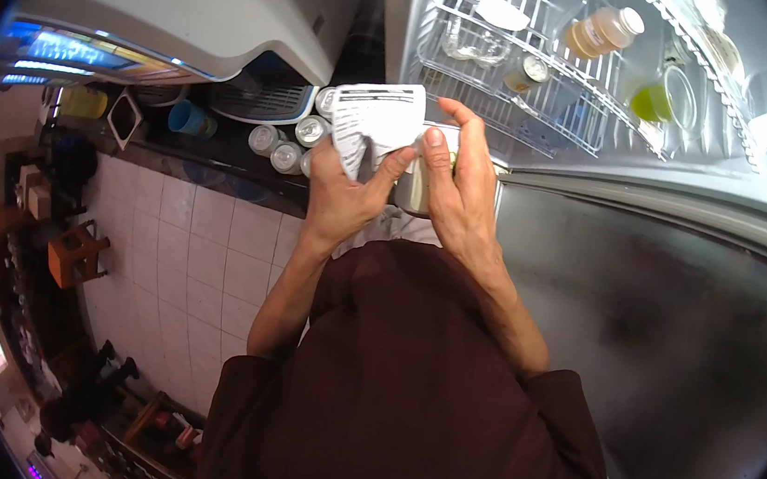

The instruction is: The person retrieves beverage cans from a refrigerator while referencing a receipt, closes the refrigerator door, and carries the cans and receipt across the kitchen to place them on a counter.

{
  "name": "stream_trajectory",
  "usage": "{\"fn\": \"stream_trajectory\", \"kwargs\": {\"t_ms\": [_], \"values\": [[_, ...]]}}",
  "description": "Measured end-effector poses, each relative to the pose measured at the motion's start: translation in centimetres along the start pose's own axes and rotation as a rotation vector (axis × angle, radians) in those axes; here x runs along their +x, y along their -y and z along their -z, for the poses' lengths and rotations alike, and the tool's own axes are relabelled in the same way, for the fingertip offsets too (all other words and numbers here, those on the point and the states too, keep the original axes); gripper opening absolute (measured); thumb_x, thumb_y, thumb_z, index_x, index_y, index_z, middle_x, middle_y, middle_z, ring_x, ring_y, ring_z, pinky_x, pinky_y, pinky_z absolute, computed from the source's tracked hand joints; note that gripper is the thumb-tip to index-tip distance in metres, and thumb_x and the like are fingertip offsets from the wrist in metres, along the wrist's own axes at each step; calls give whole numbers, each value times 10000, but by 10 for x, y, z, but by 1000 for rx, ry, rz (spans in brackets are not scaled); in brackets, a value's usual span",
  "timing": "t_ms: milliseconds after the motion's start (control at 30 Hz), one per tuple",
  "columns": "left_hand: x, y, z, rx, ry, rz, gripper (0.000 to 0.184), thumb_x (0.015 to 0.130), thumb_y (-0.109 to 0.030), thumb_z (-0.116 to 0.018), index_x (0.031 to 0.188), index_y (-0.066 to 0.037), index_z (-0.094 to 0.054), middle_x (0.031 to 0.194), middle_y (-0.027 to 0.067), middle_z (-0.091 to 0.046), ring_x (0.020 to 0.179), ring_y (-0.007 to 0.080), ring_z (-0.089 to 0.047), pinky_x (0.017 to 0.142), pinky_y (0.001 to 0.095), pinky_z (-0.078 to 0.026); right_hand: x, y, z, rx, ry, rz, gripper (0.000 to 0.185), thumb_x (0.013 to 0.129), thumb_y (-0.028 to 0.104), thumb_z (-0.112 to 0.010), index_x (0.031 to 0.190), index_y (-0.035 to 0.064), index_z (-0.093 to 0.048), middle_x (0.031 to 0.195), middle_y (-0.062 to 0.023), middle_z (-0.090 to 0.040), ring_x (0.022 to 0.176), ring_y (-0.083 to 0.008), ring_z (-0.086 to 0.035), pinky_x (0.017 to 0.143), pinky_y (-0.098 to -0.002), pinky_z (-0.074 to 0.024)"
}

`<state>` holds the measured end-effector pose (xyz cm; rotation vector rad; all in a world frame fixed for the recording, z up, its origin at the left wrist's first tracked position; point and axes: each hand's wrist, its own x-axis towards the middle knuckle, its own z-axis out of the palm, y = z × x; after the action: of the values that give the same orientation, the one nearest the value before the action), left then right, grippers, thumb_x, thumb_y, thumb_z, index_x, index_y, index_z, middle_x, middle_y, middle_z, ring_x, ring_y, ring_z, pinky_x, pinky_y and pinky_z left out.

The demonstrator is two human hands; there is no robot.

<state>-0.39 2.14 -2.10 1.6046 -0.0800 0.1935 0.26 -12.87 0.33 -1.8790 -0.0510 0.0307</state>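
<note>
While the left hand [346,196] grips cloth [392,117], the right hand [465,192] holds a container [414,189], its long axis forward.

We take this for a café or small eatery: at the upper left we see a drinks dispenser [194,0] with a drip tray [262,101] and cans [286,157], and at the upper right an open fridge [621,199] holding a bottle [598,34]. At the left, a wooden stool [73,254] stands on floor tiles [195,252].
</note>
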Motion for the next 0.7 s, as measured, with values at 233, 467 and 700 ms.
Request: {"fn": "stream_trajectory", "kwargs": {"t_ms": [233,467,700], "values": [[-1,18,-2,319,34,-223,258,918,-85,-683,1155,13,-654,1088,225,-673,977,416,-670,840,443,-537,1,-13,-7,-12,39,-16,487,1067,337,-483,1340,-67,-479,1229,-292,-579,1133,-393,-589,992,-454,-444],[-54,38,13,240,-152,-114,276,1002,-233,-616,1089,28,-636,970,151,-670,852,291,-653,753,400,-523,17,-50,-19,63,157,-285,432,1069,382,-502,1326,36,-519,1056,-132,-640,927,-172,-583,847,-331,-479],[-125,58,97,18,-931,349,181,984,-173,-697,953,5,-682,791,11,-655,663,70,-575,595,219,-444,37,-66,-67,242,420,-408,495,929,174,-728,1342,53,-482,1086,-80,-655,961,-139,-612,798,-276,-506]]}}
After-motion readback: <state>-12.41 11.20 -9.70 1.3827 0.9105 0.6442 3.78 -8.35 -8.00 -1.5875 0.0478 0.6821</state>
